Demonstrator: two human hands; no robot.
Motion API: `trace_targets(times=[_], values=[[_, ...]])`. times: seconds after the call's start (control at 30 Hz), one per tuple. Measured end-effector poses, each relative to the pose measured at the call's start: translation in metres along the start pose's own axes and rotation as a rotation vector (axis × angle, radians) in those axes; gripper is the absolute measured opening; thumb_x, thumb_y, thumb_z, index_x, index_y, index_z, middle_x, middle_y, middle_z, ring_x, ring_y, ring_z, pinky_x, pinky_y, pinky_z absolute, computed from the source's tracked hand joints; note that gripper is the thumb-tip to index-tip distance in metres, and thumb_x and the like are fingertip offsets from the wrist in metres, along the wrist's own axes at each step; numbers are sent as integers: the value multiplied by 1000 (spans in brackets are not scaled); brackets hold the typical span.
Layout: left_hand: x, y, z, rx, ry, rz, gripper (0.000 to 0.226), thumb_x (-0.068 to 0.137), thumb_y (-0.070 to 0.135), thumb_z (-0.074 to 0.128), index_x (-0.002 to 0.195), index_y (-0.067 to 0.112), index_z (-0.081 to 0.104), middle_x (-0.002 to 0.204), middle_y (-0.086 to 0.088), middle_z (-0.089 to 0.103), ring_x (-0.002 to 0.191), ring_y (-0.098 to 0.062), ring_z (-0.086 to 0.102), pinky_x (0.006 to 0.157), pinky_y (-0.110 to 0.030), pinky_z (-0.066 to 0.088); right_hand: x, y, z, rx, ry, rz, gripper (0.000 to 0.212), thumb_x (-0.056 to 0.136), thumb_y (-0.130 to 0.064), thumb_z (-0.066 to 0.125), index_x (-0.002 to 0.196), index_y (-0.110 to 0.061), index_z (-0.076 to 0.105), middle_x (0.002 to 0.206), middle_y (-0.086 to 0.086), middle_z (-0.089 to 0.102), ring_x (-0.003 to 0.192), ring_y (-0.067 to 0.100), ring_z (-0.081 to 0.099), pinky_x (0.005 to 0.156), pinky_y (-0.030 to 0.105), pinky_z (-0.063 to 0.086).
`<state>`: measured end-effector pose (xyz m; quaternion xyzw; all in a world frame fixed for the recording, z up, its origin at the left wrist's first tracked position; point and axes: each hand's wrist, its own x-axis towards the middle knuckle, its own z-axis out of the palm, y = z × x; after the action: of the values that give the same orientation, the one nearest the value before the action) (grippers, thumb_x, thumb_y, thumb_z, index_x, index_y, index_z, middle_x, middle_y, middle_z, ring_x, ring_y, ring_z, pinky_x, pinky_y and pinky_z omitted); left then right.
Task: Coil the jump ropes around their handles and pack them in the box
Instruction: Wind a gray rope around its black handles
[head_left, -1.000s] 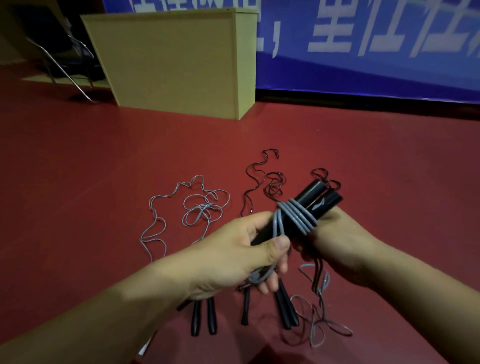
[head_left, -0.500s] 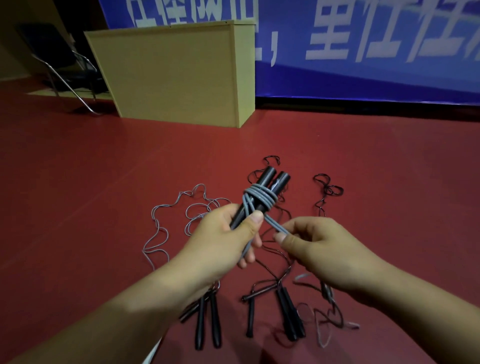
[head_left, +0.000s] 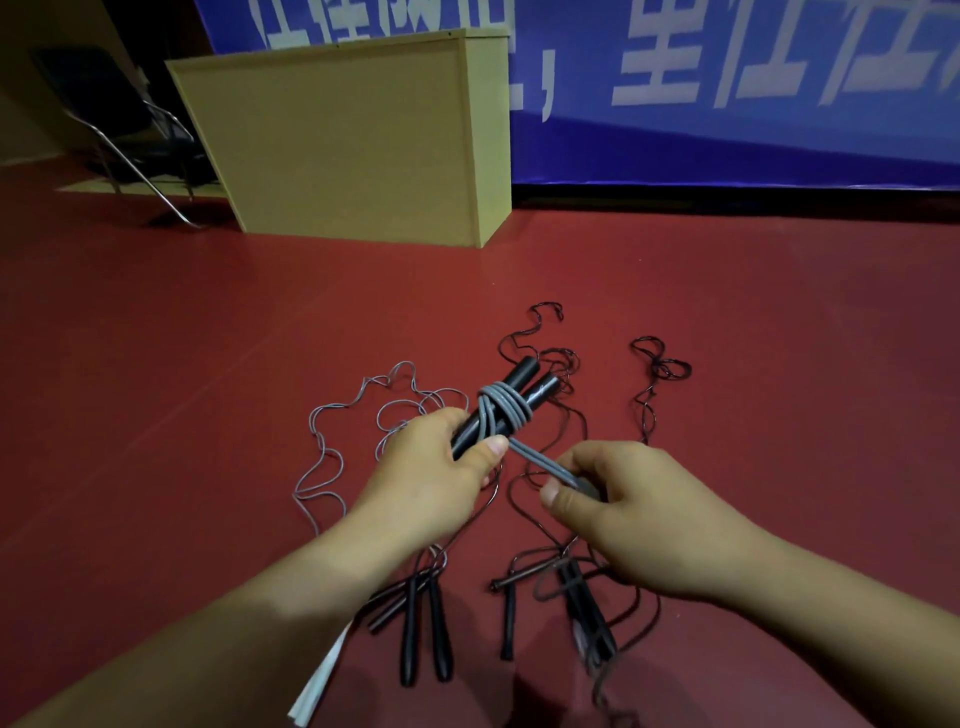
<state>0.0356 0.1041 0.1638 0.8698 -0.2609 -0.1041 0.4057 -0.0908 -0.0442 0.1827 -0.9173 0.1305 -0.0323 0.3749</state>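
At about nine o'clock on the red floor (head_left: 156, 415), a loose grey rope (head_left: 332, 447) is lying in open curls, not yet coiled. Below it, at seven o'clock, two black handles (head_left: 423, 631) are resting side by side on the floor. Just left of centre, the left hand (head_left: 431, 478) is wrapping its grip closed around a pair of black handles (head_left: 519, 392), tilting them up toward one o'clock; several turns of grey cord (head_left: 506, 410) are already banding them just above the thumb. To the right, the right hand (head_left: 623, 514) is pinching the doubled tail of that cord between thumb and fingers, drawing it taut toward four o'clock. Thin dark ropes (head_left: 660, 374) are trailing on the floor at twelve to two o'clock, still untouched. The tan box (head_left: 353, 140) is standing well apart at eleven o'clock.

The coiling step looks under way; next, the right hand probably needs to carry the tail round the handles again, keeping tension.
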Motion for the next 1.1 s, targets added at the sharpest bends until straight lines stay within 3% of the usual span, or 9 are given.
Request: trace_targets(times=[0.17,0.27,0.53,0.77,0.87,1.1], values=[[6,-3,-3,106,41,-1,19,91,38,62,83,21,63,70,-3,69,66,-23,65,67,-39,52,-1,-3,-1,-57,13,3,28,91,-41,58,70,-24,53,56,-6,49,46,3,44,46,15,36],[6,-3,-6,204,82,-10,18,93,37,62,92,20,66,72,-3,66,68,-20,61,61,-31,45,0,-3,-2,-91,8,19,28,90,-43,58,73,-22,59,56,-5,51,48,5,44,48,18,36],[1,-3,-2,426,-45,-7,28,91,42,63,77,19,57,65,4,54,63,-17,50,51,-29,31,-2,-1,-4,-74,55,27,29,87,-40,59,68,-18,59,50,-6,51,44,4,44,43,15,33],[-9,0,7,539,-306,155,39,88,41,67,62,23,44,59,6,48,55,-6,44,49,-22,29,-1,6,-4,-74,161,-12,19,91,-34,57,81,-21,65,65,-7,60,61,7,53,56,24,40],[-16,6,8,551,-435,293,35,88,42,66,66,23,47,59,5,50,55,-6,45,54,-27,33,2,11,-6,-149,195,-20,17,89,-36,60,82,-22,67,74,-6,66,74,14,59,64,27,42],[-30,19,5,453,-621,383,31,88,41,66,78,13,58,57,2,46,52,-9,40,52,-25,33,6,20,-17,-140,115,3,21,76,-44,76,74,-24,69,63,-9,64,56,0,55,50,14,39]])
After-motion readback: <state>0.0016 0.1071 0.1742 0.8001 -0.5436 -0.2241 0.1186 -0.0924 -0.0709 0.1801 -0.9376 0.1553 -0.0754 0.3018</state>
